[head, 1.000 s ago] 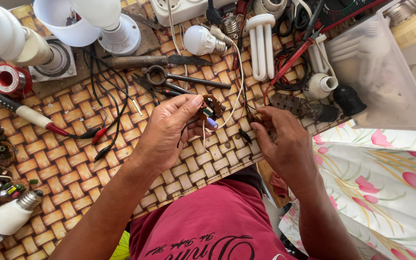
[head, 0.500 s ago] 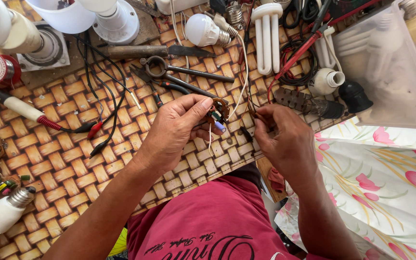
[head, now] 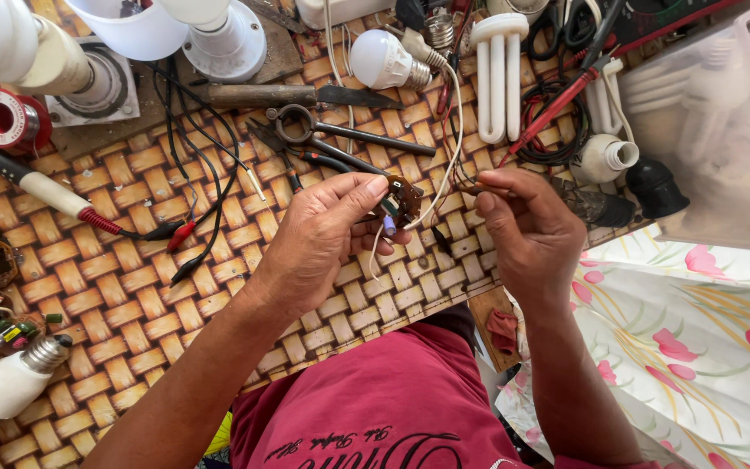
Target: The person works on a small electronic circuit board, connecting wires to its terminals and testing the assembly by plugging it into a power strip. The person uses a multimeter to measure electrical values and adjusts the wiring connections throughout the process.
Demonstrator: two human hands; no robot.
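Along the left edge of the woven mat (head: 132,295) we see a solder spool (head: 3,119), a red-tipped probe (head: 41,187) and a spare bulb (head: 10,382) near the near-left corner. Moving right, our left hand (head: 319,234) comes in from the near edge with the forearm angled up and to the right, wrist bent back, fingers closed in a pinch on a small circuit board (head: 401,201) held just above the mat's middle. The board's long axis tilts from lower left to upper right, its components facing us, and a white wire (head: 449,148) runs away from it toward the far edge. Our right hand (head: 527,230) rises from the near edge, thumb and forefinger pinched together on a thin lead (head: 470,184) beside the board. Farther right lie a tube lamp (head: 498,74) and a clear plastic bag (head: 722,130).
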